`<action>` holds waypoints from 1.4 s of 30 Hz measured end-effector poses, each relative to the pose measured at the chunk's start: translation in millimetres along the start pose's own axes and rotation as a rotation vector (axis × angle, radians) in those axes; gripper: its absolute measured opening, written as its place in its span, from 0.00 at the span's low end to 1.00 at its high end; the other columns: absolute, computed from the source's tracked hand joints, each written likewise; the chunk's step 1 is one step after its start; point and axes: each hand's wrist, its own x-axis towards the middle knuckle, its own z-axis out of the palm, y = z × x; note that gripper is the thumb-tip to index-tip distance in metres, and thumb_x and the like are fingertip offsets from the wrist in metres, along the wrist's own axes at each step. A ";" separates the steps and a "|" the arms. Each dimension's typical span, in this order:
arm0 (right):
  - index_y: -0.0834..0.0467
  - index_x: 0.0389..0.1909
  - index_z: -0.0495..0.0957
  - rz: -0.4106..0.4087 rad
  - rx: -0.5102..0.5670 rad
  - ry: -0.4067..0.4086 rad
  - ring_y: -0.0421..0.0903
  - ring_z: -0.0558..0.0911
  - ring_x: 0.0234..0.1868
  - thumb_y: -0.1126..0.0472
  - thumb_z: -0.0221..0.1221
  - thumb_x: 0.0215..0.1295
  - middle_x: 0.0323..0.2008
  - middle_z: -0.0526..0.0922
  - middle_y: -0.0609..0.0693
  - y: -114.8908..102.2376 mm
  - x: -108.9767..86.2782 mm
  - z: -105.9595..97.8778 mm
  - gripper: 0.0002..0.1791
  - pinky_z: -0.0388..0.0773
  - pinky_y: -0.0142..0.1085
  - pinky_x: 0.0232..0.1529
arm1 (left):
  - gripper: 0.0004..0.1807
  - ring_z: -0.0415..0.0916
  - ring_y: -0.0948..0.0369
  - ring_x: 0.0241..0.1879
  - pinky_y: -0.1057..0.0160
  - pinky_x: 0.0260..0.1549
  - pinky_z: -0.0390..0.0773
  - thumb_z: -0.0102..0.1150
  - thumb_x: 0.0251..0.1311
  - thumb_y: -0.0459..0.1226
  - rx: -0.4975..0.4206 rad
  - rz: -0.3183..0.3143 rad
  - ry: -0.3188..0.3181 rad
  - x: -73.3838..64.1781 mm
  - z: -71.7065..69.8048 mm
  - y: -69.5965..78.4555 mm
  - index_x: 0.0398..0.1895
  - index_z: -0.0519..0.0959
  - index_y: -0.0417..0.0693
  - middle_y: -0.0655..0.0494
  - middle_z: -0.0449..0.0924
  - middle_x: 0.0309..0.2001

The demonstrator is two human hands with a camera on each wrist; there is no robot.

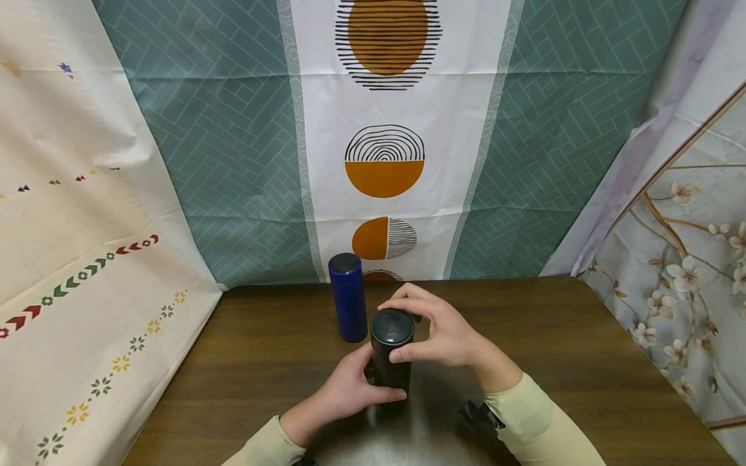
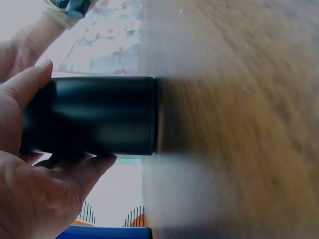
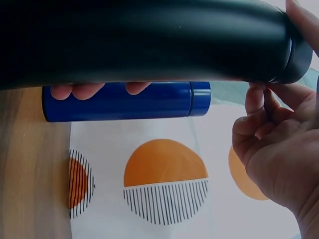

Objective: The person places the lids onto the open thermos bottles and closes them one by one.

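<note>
A black vacuum flask (image 1: 389, 372) stands upright near the middle of the wooden table. My left hand (image 1: 348, 387) grips its body from the left, thumb across the near side and the other fingers round the far side. Up at the top, my right hand (image 1: 445, 333) holds the black lid (image 3: 300, 59) with thumb and fingers on opposite sides. In the left wrist view the flask's base (image 2: 154, 117) is right at the table surface. Just behind and to the left, a blue flask (image 1: 350, 307) with a dark top stands upright, touched by neither hand.
The brown wooden table (image 1: 262, 362) runs back to a teal and white patterned cloth (image 1: 233, 142). A cream cloth (image 1: 76, 259) hangs on the left, a floral one (image 1: 688, 310) on the right. Dark wrist straps (image 1: 482, 414) show at the sleeves.
</note>
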 end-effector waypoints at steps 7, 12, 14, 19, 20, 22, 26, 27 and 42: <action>0.51 0.66 0.86 0.049 -0.012 0.030 0.60 0.81 0.58 0.54 0.85 0.57 0.56 0.83 0.56 -2.4 -0.3 2.4 0.35 0.81 0.54 0.57 | 0.45 0.84 0.60 0.62 0.56 0.61 0.83 0.88 0.57 0.45 0.008 0.006 0.041 1.1 2.4 0.4 0.77 0.75 0.69 0.67 0.83 0.67; 0.48 0.65 0.86 0.067 -0.053 0.062 0.51 0.81 0.58 0.53 0.85 0.56 0.55 0.83 0.49 -4.6 0.0 4.3 0.35 0.80 0.46 0.57 | 0.45 0.83 0.60 0.62 0.56 0.62 0.82 0.88 0.57 0.46 0.011 0.004 0.078 1.0 4.5 -0.2 0.78 0.75 0.68 0.67 0.83 0.67; 0.48 0.65 0.86 0.072 -0.067 0.072 0.49 0.81 0.58 0.53 0.86 0.56 0.55 0.83 0.47 -5.3 0.0 5.6 0.35 0.80 0.43 0.57 | 0.45 0.84 0.60 0.62 0.56 0.62 0.82 0.88 0.58 0.46 0.015 0.005 0.092 0.8 5.5 -0.7 0.78 0.75 0.67 0.66 0.84 0.67; 0.50 0.65 0.87 0.085 -0.070 0.092 0.53 0.81 0.57 0.53 0.85 0.57 0.53 0.83 0.52 -5.1 -0.2 8.2 0.34 0.80 0.44 0.55 | 0.44 0.84 0.60 0.62 0.56 0.62 0.83 0.88 0.59 0.46 0.011 0.000 0.117 0.5 7.6 -0.1 0.78 0.75 0.66 0.65 0.86 0.64; 0.50 0.65 0.87 0.089 -0.068 0.096 0.54 0.81 0.57 0.53 0.85 0.57 0.53 0.83 0.53 -5.1 -0.2 8.6 0.34 0.80 0.45 0.55 | 0.44 0.84 0.60 0.62 0.55 0.62 0.82 0.88 0.59 0.46 0.009 -0.004 0.120 0.2 7.8 0.4 0.77 0.75 0.66 0.66 0.86 0.64; 0.49 0.65 0.87 0.098 -0.065 0.106 0.54 0.82 0.57 0.53 0.86 0.57 0.53 0.83 0.52 -5.1 -0.1 9.4 0.34 0.80 0.45 0.54 | 0.44 0.84 0.60 0.62 0.54 0.63 0.82 0.88 0.58 0.46 0.007 -0.014 0.127 -0.2 8.2 1.4 0.77 0.75 0.67 0.66 0.86 0.63; 0.47 0.64 0.87 0.102 -0.074 0.124 0.48 0.81 0.56 0.53 0.86 0.57 0.52 0.82 0.45 -5.8 0.6 10.8 0.33 0.80 0.44 0.53 | 0.43 0.84 0.60 0.62 0.50 0.64 0.81 0.88 0.58 0.46 0.005 -0.036 0.144 -1.7 8.7 3.8 0.76 0.76 0.68 0.67 0.86 0.63; 0.46 0.64 0.87 0.103 -0.079 0.128 0.46 0.81 0.55 0.53 0.86 0.57 0.52 0.82 0.43 -5.7 0.7 11.2 0.33 0.80 0.43 0.52 | 0.43 0.84 0.60 0.62 0.50 0.64 0.81 0.88 0.58 0.46 0.006 -0.039 0.148 -1.9 8.8 4.2 0.76 0.76 0.68 0.68 0.86 0.63; 0.51 0.65 0.87 0.147 -0.099 0.177 0.51 0.81 0.54 0.51 0.86 0.57 0.52 0.83 0.52 -5.7 1.7 18.3 0.34 0.78 0.43 0.52 | 0.42 0.86 0.59 0.60 0.50 0.61 0.83 0.88 0.58 0.47 0.043 -0.058 0.208 -3.7 11.8 4.4 0.74 0.77 0.63 0.66 0.87 0.60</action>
